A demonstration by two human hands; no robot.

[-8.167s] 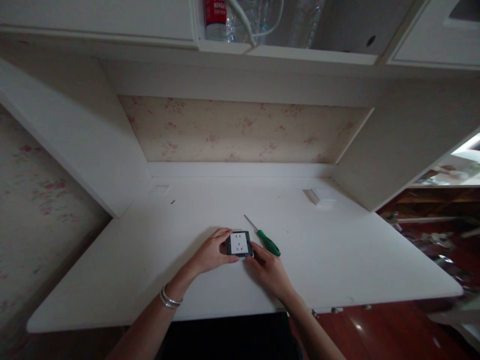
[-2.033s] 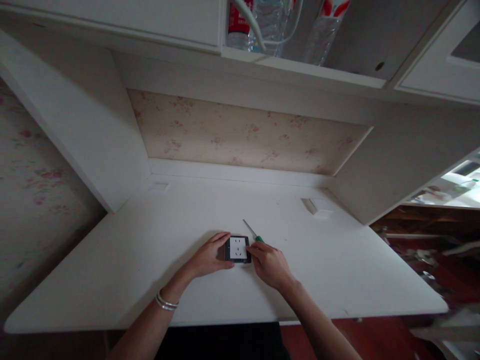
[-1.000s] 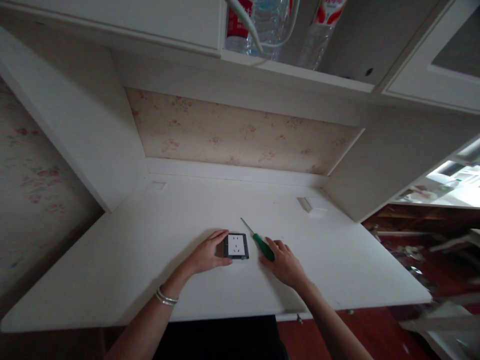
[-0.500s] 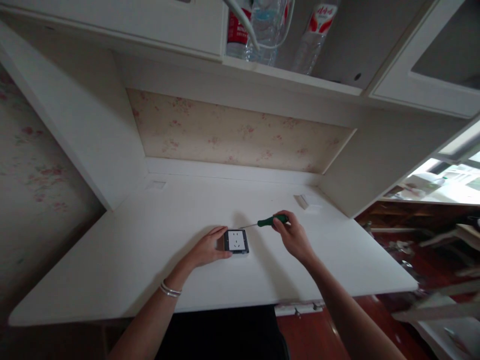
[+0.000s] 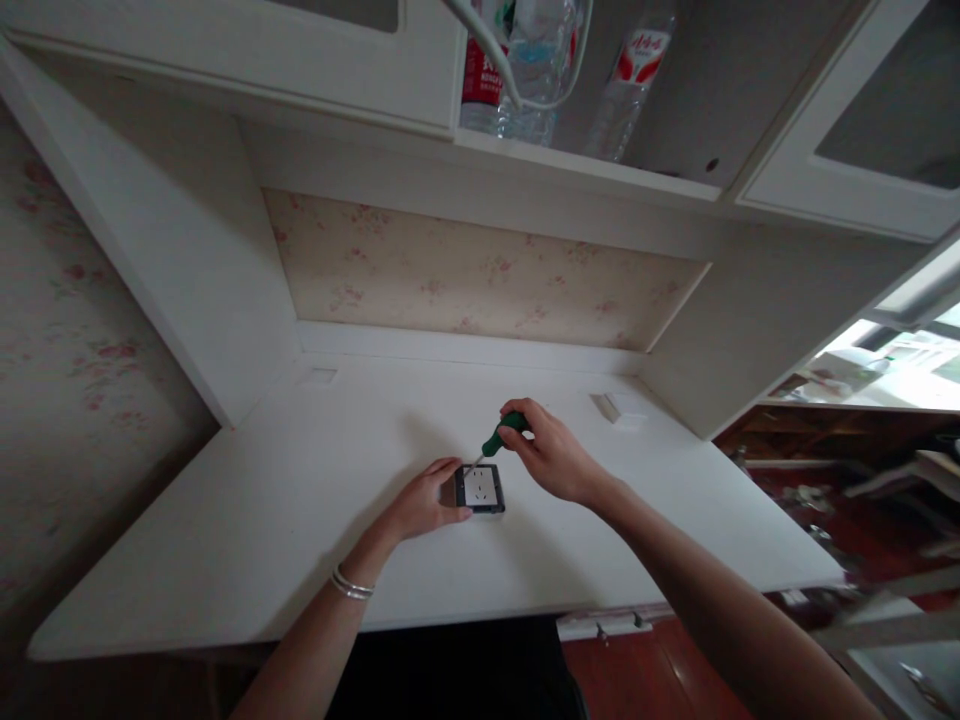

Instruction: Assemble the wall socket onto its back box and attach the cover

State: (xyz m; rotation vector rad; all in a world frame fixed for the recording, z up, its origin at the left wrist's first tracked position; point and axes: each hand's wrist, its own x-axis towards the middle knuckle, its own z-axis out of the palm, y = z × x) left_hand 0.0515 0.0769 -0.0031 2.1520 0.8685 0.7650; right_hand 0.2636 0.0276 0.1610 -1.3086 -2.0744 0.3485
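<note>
A wall socket with a white face and a dark frame rests on the white desk. Thumb and fingers of my left hand grip it by its left side, the thumb at the near edge. My right hand is closed around the green handle of a screwdriver. The screwdriver slants down to the left, its metal shaft over the socket and its tip at the upper left part of the frame. Whether the tip sits in a screw is too small to tell.
A small white box-like piece lies toward the back right of the desk, and a flat pale square at the back left. Overhead, an open shelf holds plastic bottles and a hanging white cable. Side panels bound the desk.
My right hand has moved left with the screwdriver, which now tilts more steeply; its tip has gone from the socket's far right edge to its left part. My left hand keeps its hold.
</note>
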